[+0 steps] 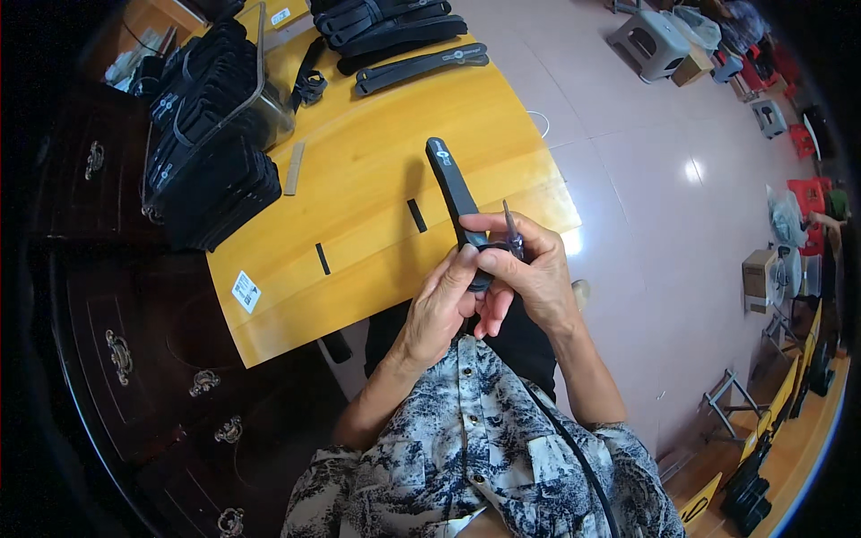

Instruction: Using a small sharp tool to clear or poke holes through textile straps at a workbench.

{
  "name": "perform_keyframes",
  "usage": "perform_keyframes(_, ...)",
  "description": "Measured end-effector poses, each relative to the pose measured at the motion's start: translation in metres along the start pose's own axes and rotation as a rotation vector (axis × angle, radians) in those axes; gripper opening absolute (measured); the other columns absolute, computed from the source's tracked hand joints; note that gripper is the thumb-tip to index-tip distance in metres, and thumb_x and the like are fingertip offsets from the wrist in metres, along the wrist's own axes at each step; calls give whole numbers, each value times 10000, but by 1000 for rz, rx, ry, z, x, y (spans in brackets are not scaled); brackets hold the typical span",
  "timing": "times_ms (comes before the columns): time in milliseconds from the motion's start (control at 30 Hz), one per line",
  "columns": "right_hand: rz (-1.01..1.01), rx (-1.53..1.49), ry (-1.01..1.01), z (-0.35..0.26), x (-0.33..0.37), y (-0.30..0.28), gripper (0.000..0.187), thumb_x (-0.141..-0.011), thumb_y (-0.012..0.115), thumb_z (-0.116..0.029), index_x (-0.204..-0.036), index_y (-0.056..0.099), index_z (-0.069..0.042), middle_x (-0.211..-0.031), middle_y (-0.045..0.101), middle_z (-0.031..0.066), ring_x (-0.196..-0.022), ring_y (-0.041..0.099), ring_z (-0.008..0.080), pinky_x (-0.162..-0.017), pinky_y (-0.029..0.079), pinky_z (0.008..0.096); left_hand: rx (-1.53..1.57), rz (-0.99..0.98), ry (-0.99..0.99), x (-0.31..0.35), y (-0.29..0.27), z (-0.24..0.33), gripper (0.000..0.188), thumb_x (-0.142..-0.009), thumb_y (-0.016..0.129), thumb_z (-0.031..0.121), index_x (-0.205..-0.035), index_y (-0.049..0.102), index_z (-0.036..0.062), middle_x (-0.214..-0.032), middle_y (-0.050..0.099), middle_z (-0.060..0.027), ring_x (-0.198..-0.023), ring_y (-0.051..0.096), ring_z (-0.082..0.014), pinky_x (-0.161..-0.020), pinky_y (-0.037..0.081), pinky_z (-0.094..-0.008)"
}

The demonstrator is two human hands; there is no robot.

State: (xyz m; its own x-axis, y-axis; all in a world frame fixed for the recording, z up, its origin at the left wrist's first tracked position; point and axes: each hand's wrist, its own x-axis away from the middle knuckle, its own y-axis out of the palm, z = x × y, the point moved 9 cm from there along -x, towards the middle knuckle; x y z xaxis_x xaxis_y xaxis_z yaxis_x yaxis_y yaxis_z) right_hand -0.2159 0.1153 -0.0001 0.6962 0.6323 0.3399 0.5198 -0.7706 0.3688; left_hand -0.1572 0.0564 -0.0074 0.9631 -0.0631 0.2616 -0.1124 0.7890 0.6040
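Close in front of my body, above the table's near edge, a long black padded strap (pixel 453 186) is held up with its rounded, white-marked end pointing away. My left hand (pixel 436 309) is closed on the strap's near end, thumb on top. From the other side my right hand (pixel 541 276) pinches the same end, where a thinner black band loops. A small pointed metal tool with a dark handle (pixel 512 229) sticks up between the right fingers; its exact kind is unclear. The fingers hide part of the strap's near end.
On the yellow table (pixel 359 170) lie two short black strips (pixel 417 216) and a flat wooden piece (pixel 294 169). A clear bin (pixel 278 121) packed with black straps stands left; more straps (pixel 421 69) lie at the far edge. Dark drawers (pixel 117 359) flank the left.
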Motion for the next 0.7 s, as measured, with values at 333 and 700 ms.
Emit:
perform_keyframes(333, 206, 246, -386, -36, 20, -10, 173, -826, 666, -44, -994, 688, -13, -794, 553, 23, -693, 567, 68, -563, 441, 213, -87, 62, 48, -12, 11, 8, 477, -987, 339, 475, -1027, 495, 26, -612, 515, -45, -452, 491, -95, -376, 357, -187)
perform_keyframes(700, 662, 357, -327, -89, -101, -214, 287, -800, 713, -383, -812, 691, -97, -618, 392, -81, -548, 305, 40, -484, 205, 217, -375, -239, -174, 30, 29, -19, 322, -1005, 378, 312, -854, 469, 42, -600, 527, -16, -447, 475, -58, -381, 354, -185)
